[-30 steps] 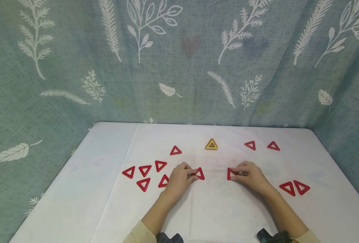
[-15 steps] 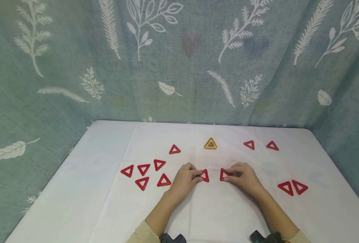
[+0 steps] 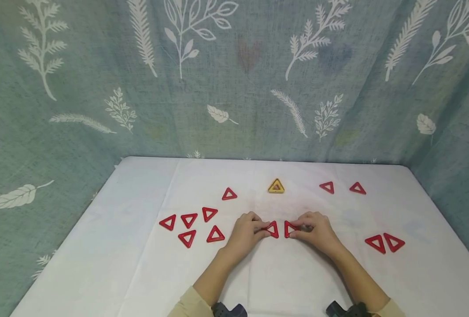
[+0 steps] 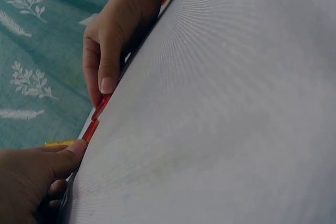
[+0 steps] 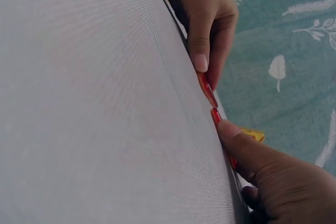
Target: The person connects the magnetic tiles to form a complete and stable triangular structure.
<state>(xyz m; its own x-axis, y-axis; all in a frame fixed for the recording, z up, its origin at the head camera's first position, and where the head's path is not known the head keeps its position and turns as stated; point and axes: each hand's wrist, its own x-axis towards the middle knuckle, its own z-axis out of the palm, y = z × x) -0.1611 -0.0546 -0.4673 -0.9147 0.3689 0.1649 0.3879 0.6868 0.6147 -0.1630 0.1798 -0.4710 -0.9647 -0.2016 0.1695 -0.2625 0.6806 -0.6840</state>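
Observation:
Near the middle of the table, my left hand (image 3: 245, 233) pinches a red triangle frame (image 3: 274, 229) between thumb and fingers. Facing it, my right hand (image 3: 316, 231) pinches another red triangle frame (image 3: 287, 229). In the head view a narrow gap separates the two pieces, each with a flat side turned toward the other. The left wrist view shows both pieces edge-on, low at the table surface, with their ends close together. Fingers cover the outer corners of both pieces.
Several red triangles (image 3: 216, 234) lie to the left of my left hand. A yellow triangle (image 3: 276, 186) sits farther back in the middle. Two red triangles (image 3: 327, 187) are at the back right, and a close pair (image 3: 394, 242) lies at the right. A leaf-print curtain (image 3: 234, 88) hangs behind the table.
Both hands have moved inward, the left one rightward and the right one leftward. Their red triangles now stand much closer together. The loose triangles have stayed in place.

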